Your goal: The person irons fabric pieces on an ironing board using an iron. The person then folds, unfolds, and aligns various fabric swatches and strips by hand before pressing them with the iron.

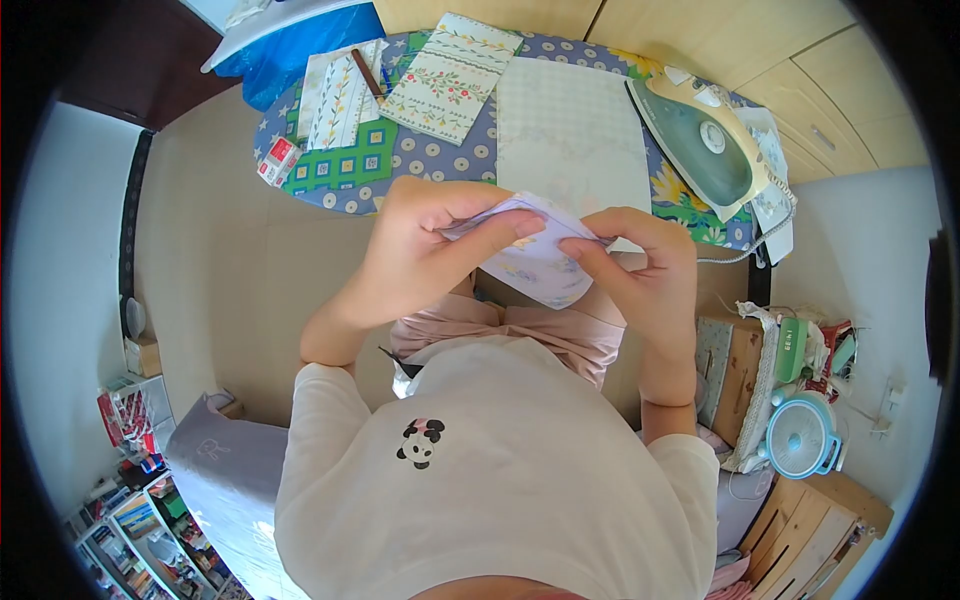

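Between my two hands I hold up a small piece of pale lilac printed fabric (pixel 545 268), above my lap. Its upper edge looks folded over. My left hand (pixel 425 235) pinches the left end of that edge, with the thumb lying on the cloth. At the right end, my right hand (pixel 640 250) grips the edge between thumb and fingers. The fabric's lower part hangs loose to a corner. Some fingers are hidden behind the cloth.
Ahead stands an ironing board (pixel 425 160) with a patterned cover. On it lie a white cloth (pixel 570 120), floral fabric pieces (pixel 450 80), a small red-and-white box (pixel 278 160) and an iron (pixel 700 140) with its cord. A blue fan (pixel 803 437) stands at right.
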The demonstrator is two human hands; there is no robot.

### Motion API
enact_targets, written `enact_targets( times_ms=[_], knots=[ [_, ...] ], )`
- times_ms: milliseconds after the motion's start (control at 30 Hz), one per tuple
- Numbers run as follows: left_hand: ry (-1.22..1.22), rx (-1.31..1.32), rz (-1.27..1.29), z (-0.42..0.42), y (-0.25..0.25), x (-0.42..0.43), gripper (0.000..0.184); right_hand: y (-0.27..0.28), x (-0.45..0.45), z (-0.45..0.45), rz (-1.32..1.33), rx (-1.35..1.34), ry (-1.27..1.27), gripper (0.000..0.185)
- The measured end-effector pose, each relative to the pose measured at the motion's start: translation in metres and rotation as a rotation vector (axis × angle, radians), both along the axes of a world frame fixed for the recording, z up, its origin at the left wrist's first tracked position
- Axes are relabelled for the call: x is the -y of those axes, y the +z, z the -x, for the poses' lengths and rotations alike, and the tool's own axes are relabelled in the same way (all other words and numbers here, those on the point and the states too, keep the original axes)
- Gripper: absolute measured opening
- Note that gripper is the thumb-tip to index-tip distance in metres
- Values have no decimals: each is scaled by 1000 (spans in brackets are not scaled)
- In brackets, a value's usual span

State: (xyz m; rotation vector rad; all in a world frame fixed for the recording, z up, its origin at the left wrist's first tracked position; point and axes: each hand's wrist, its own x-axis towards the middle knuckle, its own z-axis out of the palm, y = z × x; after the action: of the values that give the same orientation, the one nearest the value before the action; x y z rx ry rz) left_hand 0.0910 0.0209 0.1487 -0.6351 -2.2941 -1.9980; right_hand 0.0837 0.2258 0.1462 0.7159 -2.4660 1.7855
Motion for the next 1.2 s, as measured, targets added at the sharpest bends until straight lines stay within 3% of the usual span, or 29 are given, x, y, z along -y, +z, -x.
enact_targets(
  times_ms=[167,267,333,467,533,667,833,1200],
  knots=[
    [22,-1,-6,1,1,1,11,2,0,1,-8,8,2,13],
    [131,-25,23,2,-1,5,10,2,-4,2,-8,26,25,14],
    [251,-66,-90,4,1,8,10,-2,-8,4,-25,49,64,13],
    [344,-135,-8,4,4,24,12,-3,-18,5,-50,55,39,13],
    [426,-51,-128,2,7,28,14,-2,-24,7,-99,115,61,13],
    [453,-128,-154,6,2,43,18,-8,-31,8,-91,61,32,12],
    [456,-93,-137,13,-3,48,17,-4,-33,5,-21,157,-13,11],
    [374,-32,-197,26,-21,63,19,-10,-32,11,47,73,-41,11]
  ],
)
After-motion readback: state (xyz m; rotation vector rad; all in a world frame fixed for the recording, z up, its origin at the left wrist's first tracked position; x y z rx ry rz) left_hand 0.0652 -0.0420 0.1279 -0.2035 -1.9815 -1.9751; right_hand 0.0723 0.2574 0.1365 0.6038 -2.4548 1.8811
